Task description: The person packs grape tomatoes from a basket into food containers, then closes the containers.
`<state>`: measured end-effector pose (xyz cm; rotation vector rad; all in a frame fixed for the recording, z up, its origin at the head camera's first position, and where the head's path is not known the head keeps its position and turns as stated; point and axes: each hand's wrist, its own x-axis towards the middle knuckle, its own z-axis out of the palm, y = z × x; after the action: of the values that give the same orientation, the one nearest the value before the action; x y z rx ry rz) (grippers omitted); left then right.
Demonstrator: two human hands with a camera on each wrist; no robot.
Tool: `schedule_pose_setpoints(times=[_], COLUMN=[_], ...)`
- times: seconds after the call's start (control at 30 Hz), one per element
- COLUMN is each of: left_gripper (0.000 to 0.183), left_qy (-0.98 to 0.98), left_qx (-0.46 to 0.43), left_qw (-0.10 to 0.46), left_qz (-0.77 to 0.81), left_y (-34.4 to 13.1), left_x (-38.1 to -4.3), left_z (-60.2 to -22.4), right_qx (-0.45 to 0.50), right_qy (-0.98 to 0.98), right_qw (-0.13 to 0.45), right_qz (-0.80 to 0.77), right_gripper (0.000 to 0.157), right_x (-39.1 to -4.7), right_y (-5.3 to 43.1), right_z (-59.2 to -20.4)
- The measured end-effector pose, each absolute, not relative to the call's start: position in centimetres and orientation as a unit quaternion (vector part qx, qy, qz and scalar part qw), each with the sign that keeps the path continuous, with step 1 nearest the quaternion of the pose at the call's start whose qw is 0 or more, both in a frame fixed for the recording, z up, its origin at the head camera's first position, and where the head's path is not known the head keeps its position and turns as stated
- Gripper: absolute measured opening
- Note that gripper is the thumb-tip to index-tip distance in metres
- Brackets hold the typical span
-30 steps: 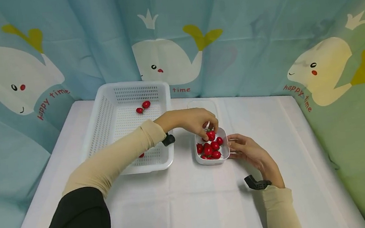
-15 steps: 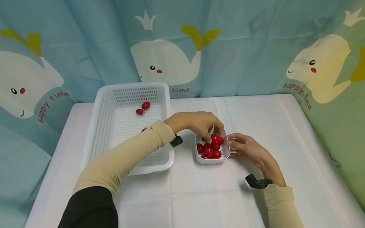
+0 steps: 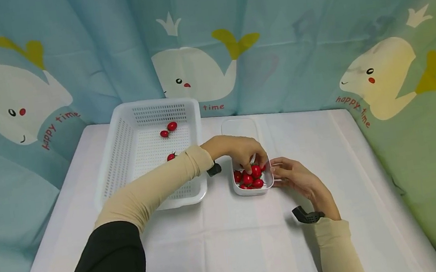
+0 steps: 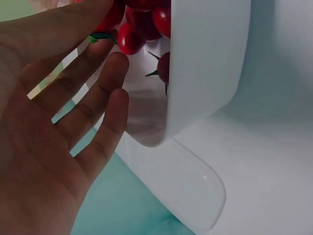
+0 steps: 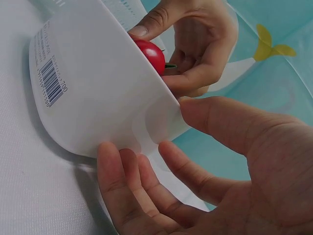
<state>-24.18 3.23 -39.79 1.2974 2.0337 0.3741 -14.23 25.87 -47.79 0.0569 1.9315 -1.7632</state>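
A small white box (image 3: 253, 192) with several cherry tomatoes (image 3: 247, 179) in it stands mid-table. Over its far part my left hand (image 3: 244, 148) reaches in, pinching one red cherry tomato (image 5: 150, 56) between thumb and fingers, low among the others. That tomato's green stem shows in the right wrist view. In the left wrist view the other fingers spread beside the box's inner wall. On the box's right side my right hand (image 3: 299, 179) rests with fairly straight fingers touching the outer wall, its thumb tip (image 5: 190, 108) at the rim.
A large white perforated basket (image 3: 123, 167) stands left of the box, holding a few cherry tomatoes (image 3: 171, 126); my left forearm crosses over it. A flat translucent lid (image 3: 239, 126) lies behind the box. A whale-print curtain (image 3: 291, 30) closes the table's back.
My left hand has moved slightly right and lower into the box with the cherry tomato. Another tomato in the basket has come into view beside the sleeve. The right hand stays at the box.
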Motion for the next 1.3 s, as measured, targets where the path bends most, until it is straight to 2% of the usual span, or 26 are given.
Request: schedule_pose_setpoints(times=[0.4, 0.77, 1.1, 1.2, 1.3], left_gripper=[0.024, 0.022, 0.031, 0.032, 0.028], left_qy=[0.779, 0.773, 0.772, 0.777, 0.792], left_qx=[0.523, 0.518, 0.493, 0.487, 0.486], left_qw=[0.326, 0.342, 0.365, 0.353, 0.319], left_qz=[0.120, 0.128, 0.169, 0.187, 0.187], left_y=[3.7, 3.8, 3.5, 3.0, 2.3], left_x=[-24.0, -24.1, -24.4, -24.7, -25.1], left_z=[-40.6, -40.9, -40.5, -40.1, -39.6], right_qx=[0.017, 0.014, 0.015, 0.015, 0.017], right_qy=[0.710, 0.713, 0.713, 0.714, 0.716], right_qw=[0.263, 0.263, 0.262, 0.262, 0.262], right_qz=[-0.653, -0.649, -0.650, -0.649, -0.647], right_gripper=[0.049, 0.053, 0.052, 0.054, 0.054], right_x=[-14.2, -14.0, -14.0, -14.0, -14.0], right_y=[26.0, 25.9, 25.9, 25.9, 25.8], right_z=[-47.8, -47.5, -47.5, -47.5, -47.5])
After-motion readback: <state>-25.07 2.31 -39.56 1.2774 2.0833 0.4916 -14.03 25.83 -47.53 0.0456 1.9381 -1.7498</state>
